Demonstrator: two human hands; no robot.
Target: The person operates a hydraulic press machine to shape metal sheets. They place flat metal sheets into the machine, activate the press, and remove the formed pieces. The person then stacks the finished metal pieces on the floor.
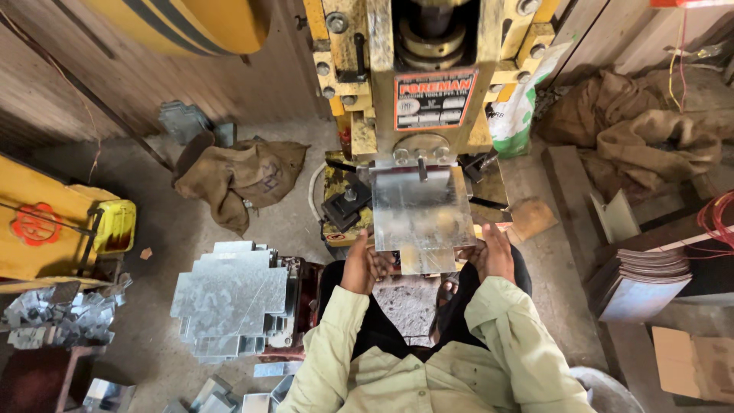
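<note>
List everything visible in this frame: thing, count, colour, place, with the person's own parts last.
Flat shiny metal sheet: one, silver, on the press bed, held at its near edge.
Yellow power press machine: one, yellow, top centre.
Stack of notched metal sheets: one stack, grey, left of the person.
Brown burlap sack: one, brown, on the floor at left.
Stack of dark flat plates: one stack, grey-brown, right.
Metal offcuts: one pile, silver, far left.
Left hand: on the sheet's left near corner.
Right hand: on the sheet's right near corner.
</note>
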